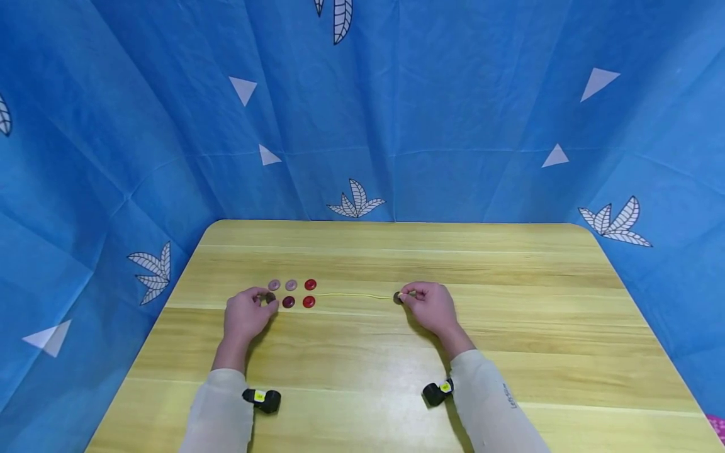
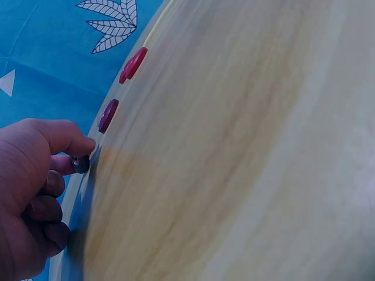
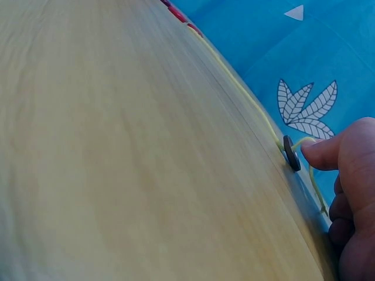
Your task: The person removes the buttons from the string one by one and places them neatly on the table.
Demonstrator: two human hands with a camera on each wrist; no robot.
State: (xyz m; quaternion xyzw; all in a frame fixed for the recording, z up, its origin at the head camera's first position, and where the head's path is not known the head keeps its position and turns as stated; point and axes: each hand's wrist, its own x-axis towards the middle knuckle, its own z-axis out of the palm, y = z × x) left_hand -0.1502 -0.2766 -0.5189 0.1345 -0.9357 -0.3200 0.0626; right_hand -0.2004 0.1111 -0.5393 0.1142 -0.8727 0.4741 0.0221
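Between the thumb and fingers of my left hand (image 1: 245, 316) is a dark round button (image 2: 80, 164), held at the tabletop on the left. My right hand (image 1: 433, 307) pinches a thin yellow string (image 3: 252, 99) near the table's middle. A second dark button (image 3: 291, 153) stands on edge with the string running through it, just beside the right fingertips. From there the string (image 1: 351, 294) stretches left toward the loose buttons. Close to the left hand lie a maroon button (image 1: 289, 302), a red button (image 1: 308, 302), and another red button (image 1: 310, 284).
Two pale pink buttons (image 1: 291, 285) are in the back row, left of a red one. The wooden table (image 1: 362, 377) has rounded far corners. Blue cloth (image 1: 453, 113) with leaf prints hangs behind it and at both sides. Small black cameras (image 1: 435, 394) are strapped to both wrists.
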